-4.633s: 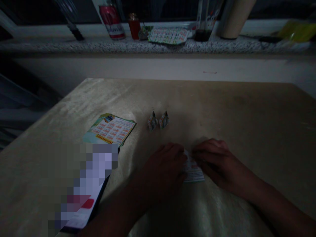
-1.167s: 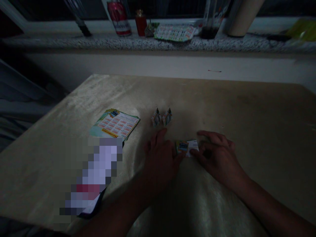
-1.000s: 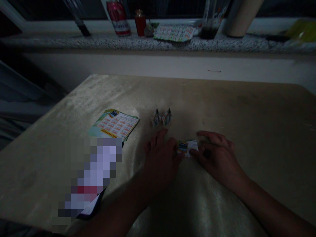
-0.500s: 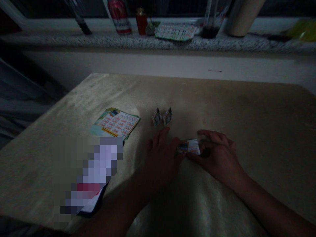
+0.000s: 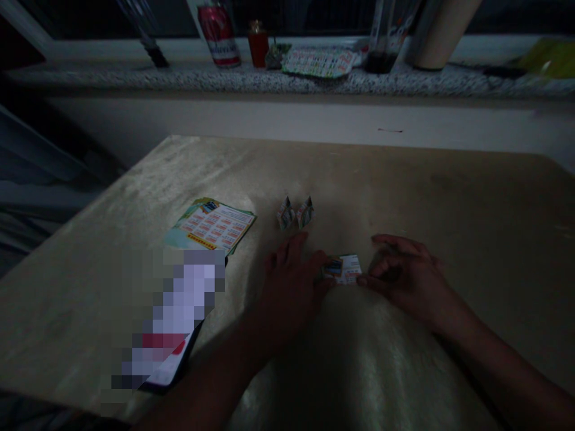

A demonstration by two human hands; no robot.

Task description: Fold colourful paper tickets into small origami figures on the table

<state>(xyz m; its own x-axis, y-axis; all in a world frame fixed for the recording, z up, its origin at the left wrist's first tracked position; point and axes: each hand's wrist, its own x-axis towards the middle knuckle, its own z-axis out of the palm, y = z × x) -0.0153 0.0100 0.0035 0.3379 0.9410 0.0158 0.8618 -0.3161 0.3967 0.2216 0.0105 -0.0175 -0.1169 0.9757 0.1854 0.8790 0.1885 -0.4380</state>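
A small folded printed paper (image 5: 350, 270) lies on the table between my hands. My left hand (image 5: 291, 281) has its thumb and index finger closed on the paper's left end, while its other fingers stretch forward on the tabletop. At the paper's right edge is my right hand (image 5: 406, 278), its thumb tip by the lower corner and its fingers curved and apart from the thumb. Two small folded paper pieces (image 5: 285, 214) stand upright side by side just beyond my left hand.
To the left lies a stack of printed calendar sheets (image 5: 215, 224), with a phone (image 5: 179, 335), partly blurred out, nearer me. Along the granite windowsill (image 5: 188, 78) stand a red can (image 5: 220, 36), a small orange bottle (image 5: 259, 48), a crumpled packet (image 5: 317, 61) and a clear container (image 5: 381, 42).
My right hand has slid rightward from the paper's lower middle to its right edge, uncovering more of it. My left hand keeps its place on the left end.
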